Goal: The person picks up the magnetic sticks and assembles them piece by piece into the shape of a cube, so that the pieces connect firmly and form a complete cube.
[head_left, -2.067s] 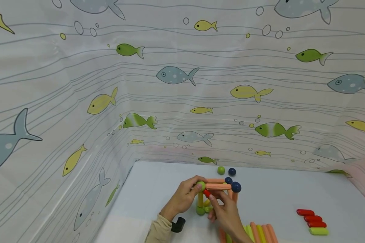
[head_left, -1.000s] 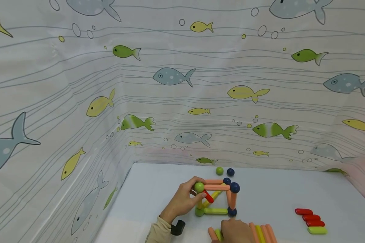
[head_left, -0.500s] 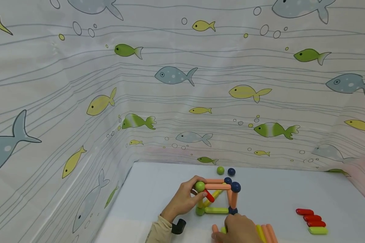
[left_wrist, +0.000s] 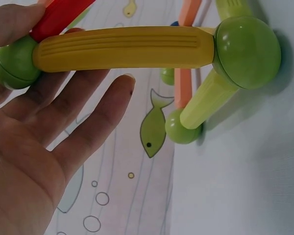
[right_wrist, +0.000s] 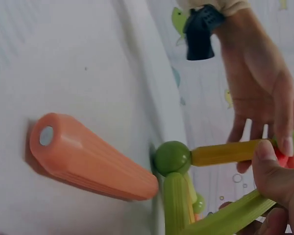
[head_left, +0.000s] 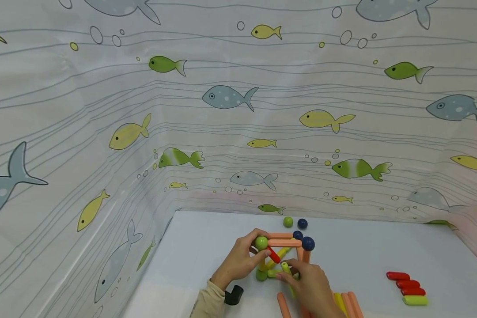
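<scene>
A frame of sticks and balls stands on the table, with orange sticks (head_left: 284,243) along its top and dark blue balls (head_left: 308,243) at its right corners. My left hand (head_left: 240,258) grips its upper left green ball (head_left: 261,242), thumb by a short red stick (head_left: 274,255) that slants down from it. A yellow stick (left_wrist: 127,48) joins that ball to the lower green ball (left_wrist: 247,52). My right hand (head_left: 312,282) pinches a yellow-green stick (right_wrist: 230,214) in front of the frame's lower part, partly hiding the bottom stick.
Behind the frame lie a loose green ball (head_left: 288,221) and a dark blue ball (head_left: 302,223). Orange and yellow sticks (head_left: 355,304) lie near the front edge beside my right forearm. Red sticks (head_left: 407,284) and one yellow-green stick (head_left: 415,300) lie to the right.
My right hand left the red stick at the ball, reached down to the front sticks, and has come back up to the frame with a yellow-green one. My left hand keeps its hold.
</scene>
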The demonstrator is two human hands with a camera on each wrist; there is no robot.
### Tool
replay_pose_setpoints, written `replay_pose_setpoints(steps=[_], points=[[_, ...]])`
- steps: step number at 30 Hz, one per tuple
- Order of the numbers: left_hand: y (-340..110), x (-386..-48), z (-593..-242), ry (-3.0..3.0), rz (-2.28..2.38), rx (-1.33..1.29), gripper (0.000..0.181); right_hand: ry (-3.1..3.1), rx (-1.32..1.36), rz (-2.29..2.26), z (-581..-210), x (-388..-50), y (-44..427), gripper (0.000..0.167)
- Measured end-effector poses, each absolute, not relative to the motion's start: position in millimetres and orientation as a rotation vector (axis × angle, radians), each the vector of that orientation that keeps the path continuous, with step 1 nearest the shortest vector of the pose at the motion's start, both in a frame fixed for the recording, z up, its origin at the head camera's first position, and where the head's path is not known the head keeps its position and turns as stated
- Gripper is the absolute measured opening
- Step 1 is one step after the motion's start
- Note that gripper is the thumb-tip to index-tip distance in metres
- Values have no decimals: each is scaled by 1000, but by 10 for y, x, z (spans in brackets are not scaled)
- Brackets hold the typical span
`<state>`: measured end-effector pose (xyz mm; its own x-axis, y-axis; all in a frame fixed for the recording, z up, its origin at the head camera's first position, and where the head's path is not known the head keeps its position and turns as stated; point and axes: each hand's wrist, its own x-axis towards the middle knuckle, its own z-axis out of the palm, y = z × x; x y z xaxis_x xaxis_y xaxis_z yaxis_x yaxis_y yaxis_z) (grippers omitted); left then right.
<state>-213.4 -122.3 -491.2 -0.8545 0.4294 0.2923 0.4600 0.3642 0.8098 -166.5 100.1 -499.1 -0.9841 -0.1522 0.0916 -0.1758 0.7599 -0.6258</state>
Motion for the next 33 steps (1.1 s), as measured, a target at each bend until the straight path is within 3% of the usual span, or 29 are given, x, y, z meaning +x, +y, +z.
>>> replay_pose_setpoints(steps=[13, 33], points=[[-1206, -2123, -4901, -2586, -1553, -806, 30, -2855, 293, 820, -5060, -1693, 925, 26], [-1191, -2107, -4890, -2580, -1566, -836, 31, -2810, 281, 762, -5093, -1735, 837, 34]])
